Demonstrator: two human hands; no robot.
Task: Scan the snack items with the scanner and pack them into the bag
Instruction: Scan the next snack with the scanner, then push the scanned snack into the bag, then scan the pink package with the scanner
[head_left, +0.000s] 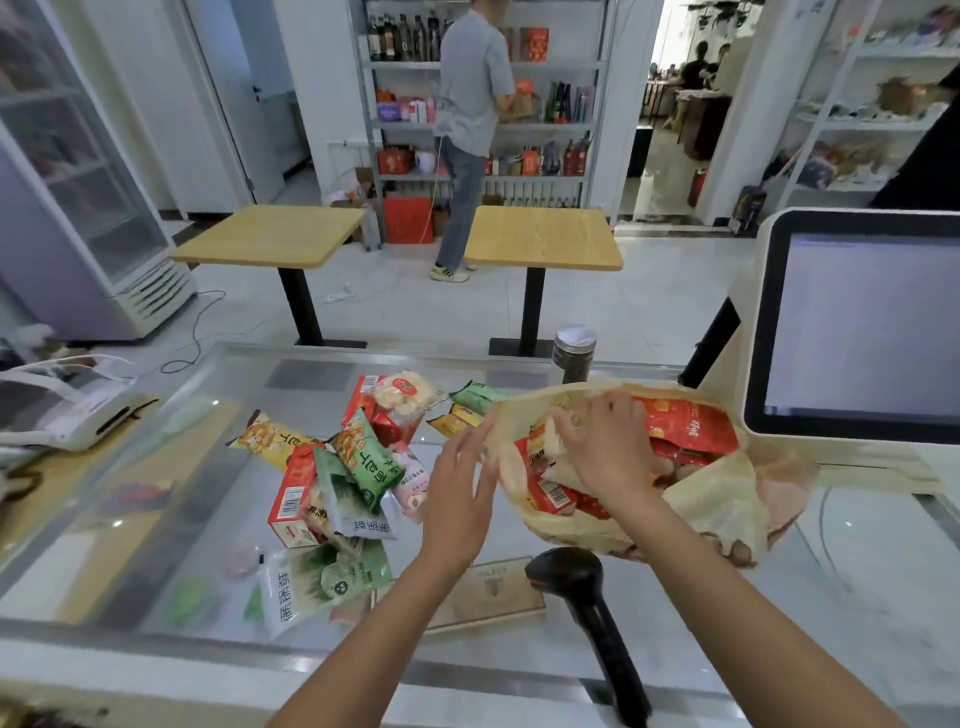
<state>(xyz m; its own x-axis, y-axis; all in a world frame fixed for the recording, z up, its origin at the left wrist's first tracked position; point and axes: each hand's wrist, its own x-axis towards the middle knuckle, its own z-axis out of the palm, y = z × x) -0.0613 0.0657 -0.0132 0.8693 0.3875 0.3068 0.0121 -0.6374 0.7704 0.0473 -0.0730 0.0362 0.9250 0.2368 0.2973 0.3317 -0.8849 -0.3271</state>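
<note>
Head view. Left hand (457, 499), fingers straight, touches the near rim of the bag (717, 499), which lies on the glass tabletop (857, 571) and contains red packets (691, 421). Right hand (602, 447) reaches into the bag mouth over a pale packet (558, 470); its grip is blurred. Loose snack packets (337, 467) lie heaped to the left; black scanner (587, 587) lies near the front edge; monitor (857, 322) at right

Small shop — stocked shelves (483, 124), drinks fridge (78, 171), checkout screen (862, 322)
</note>
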